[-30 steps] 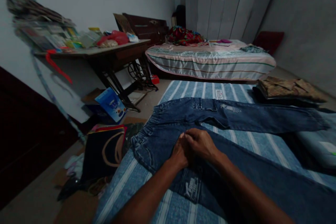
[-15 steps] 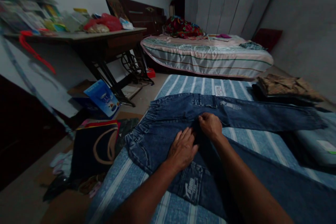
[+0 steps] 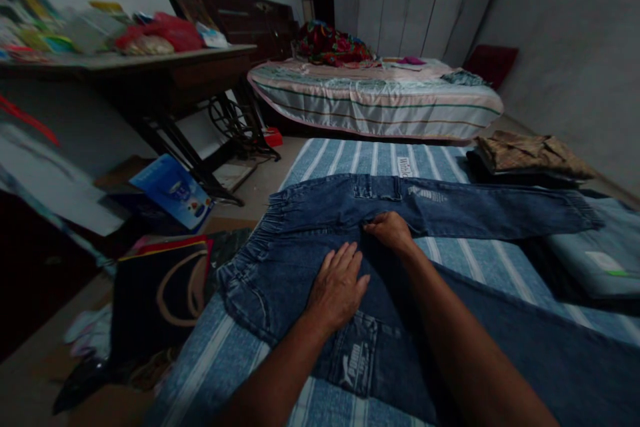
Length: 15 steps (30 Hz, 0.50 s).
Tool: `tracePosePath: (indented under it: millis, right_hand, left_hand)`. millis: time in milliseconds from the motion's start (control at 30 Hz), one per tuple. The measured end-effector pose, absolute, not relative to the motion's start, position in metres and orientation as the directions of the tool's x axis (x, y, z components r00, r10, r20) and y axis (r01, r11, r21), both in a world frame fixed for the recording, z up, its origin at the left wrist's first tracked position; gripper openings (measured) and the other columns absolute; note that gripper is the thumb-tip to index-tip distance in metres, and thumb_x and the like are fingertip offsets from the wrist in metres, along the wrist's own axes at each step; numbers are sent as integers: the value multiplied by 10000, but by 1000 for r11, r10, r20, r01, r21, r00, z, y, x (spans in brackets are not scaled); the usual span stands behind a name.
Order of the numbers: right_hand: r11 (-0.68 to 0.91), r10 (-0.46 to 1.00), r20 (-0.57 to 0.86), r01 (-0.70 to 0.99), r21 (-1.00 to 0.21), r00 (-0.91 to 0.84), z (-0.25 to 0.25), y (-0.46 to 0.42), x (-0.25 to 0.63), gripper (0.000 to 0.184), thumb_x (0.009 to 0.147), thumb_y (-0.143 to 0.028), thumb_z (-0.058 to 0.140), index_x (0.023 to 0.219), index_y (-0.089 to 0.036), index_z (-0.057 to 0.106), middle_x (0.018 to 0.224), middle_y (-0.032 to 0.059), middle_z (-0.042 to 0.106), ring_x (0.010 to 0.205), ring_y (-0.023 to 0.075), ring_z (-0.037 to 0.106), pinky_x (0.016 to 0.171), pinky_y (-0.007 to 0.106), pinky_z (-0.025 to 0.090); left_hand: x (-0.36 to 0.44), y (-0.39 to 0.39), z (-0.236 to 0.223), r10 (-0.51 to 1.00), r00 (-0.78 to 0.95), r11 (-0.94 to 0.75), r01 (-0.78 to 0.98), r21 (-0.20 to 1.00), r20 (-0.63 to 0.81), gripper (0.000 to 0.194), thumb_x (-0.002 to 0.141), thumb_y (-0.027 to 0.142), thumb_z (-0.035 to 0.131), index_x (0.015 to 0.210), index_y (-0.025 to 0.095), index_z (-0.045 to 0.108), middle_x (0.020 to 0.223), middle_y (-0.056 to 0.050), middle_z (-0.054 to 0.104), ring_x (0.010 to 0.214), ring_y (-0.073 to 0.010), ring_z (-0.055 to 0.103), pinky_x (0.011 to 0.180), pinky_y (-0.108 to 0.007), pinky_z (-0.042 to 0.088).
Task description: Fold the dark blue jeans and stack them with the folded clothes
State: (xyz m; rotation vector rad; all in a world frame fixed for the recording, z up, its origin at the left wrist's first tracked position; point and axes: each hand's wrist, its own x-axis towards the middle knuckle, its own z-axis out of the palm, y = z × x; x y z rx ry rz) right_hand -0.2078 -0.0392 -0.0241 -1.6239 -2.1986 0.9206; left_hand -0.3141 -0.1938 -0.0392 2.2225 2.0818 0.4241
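A pair of dark blue jeans (image 3: 295,260) lies spread on a blue-and-white striped cover, with its gathered elastic waist at the left and its legs reaching right. White print marks the pocket on the nearer leg. My left hand (image 3: 336,288) rests flat on the upper part of the jeans, fingers stretched out and slightly apart. Just beyond it, my right hand (image 3: 391,231) is closed in a pinch on the denim where the two legs meet. The exact fold between its fingertips is partly hidden.
Folded garments, a brown patterned one (image 3: 535,153) and light blue jeans (image 3: 600,263), lie at the right. A dark bag (image 3: 150,300) and a blue box (image 3: 173,190) are on the left floor. Beyond stand a sewing table (image 3: 200,63) and a bed (image 3: 375,103).
The view has turned slightly right, so the scene sits further left. My left fingers look a little more spread on the denim. My right hand remains at the place where the legs meet.
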Motion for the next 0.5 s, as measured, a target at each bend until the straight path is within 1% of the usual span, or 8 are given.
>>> tracePosePath:
  millis: [133,300,367,500]
  right_hand:
    - [196,923,-103,682,-704,-372,-35,-38,-212,171,732,-305,572,736,-179,688,612,-10,624,572,119,556,509,204,340]
    - [230,902,-64,600,-766,-427,-45,-35,-212,170,712,-292,557,748,-160,659,604,-31,596,535,93,512,493,188,333]
    - [239,884,-73,582,-777,-461,-44,-33,-211,186,719,-322,566,723,-155,648,576,-37,573,506,86,486,475,190,318]
    - [266,859,-95,596,-758,-504,-40,-32,-210,296,752,-410,575,603,-158,618,480,-37,507,458,95,445,451,214,277]
  left_hand:
    - [-314,-195,-41,984,45,-85,969,233,173,420,904,298,488,1295,144,491,1428,-118,442,1354,-241,345,1115,-466,298]
    - [-313,-195,-40,985,41,-78,972,221,168,421,908,305,483,1296,142,491,1429,-111,443,1353,-237,347,1118,-457,299]
    - [-313,-196,-39,986,37,-72,974,214,164,420,907,309,488,1292,143,495,1423,-110,452,1348,-236,355,1115,-457,305]
    - [-312,-196,-37,987,37,-69,977,202,159,412,908,311,485,1288,151,496,1419,-105,457,1347,-234,357,1111,-455,313]
